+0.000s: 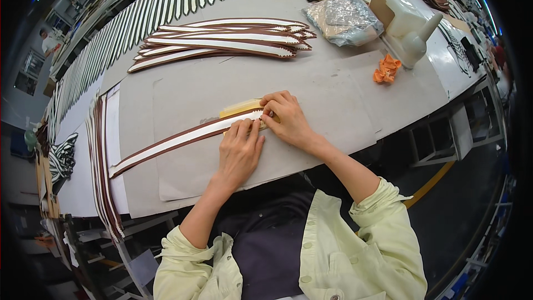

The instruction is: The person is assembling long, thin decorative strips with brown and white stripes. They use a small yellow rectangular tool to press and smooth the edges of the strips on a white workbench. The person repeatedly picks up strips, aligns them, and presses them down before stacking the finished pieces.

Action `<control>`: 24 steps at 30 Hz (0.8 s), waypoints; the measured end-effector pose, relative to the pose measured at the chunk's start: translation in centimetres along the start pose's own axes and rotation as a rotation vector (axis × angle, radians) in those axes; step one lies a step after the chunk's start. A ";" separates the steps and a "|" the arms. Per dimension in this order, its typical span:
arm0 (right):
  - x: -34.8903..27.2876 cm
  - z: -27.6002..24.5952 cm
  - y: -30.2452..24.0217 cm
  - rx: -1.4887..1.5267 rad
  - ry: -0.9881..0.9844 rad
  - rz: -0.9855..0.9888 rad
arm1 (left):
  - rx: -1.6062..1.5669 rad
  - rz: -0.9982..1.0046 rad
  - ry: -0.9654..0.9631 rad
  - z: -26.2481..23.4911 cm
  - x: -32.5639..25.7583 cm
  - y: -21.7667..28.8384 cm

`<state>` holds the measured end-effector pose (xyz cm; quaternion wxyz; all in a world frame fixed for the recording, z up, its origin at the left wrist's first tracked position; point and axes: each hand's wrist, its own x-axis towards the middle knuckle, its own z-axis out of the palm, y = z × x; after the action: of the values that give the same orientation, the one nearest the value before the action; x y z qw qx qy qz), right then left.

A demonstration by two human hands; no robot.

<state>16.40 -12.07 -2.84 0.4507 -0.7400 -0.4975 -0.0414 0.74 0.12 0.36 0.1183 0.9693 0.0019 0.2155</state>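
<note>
Grey surface [327,100] under R fingers [271,99] pinching strap [183,135] tip, L fingers [244,127] bunched just left; prob. end-work, next needs steady hold.

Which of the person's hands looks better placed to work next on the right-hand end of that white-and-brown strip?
Probably the right hand: its bent fingertips are right at that end of the strip, while the left hand lies flatter at the near edge, perhaps steadying it.
</note>
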 end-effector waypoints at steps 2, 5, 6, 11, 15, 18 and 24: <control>0.0 0.0 0.1 0.002 -0.008 0.001 | 0.040 0.016 0.038 0.4 -0.1 0.0; 0.0 0.0 0.4 -0.001 -0.017 -0.012 | 0.001 0.044 0.042 -0.2 -0.2 0.0; 0.1 -0.1 0.5 -0.005 -0.023 -0.021 | 0.014 0.043 0.028 -0.3 -0.1 0.0; 0.4 -1.6 0.7 0.038 -0.122 -0.082 | 0.094 0.049 -0.004 0.4 0.2 -0.4; 0.6 -1.2 1.1 0.027 -0.100 -0.057 | 0.045 0.058 0.020 0.3 -0.2 -0.6; 0.8 -0.9 1.2 0.050 -0.100 -0.017 | 0.033 0.065 0.010 0.0 0.0 -0.5; 1.0 -1.0 1.2 0.098 -0.113 0.018 | 0.062 0.046 -0.012 0.8 0.5 -0.8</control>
<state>18.23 -12.20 -2.50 0.4580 -0.7228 -0.5167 0.0291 1.61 0.71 -0.31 0.0830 0.9736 -0.0142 0.2120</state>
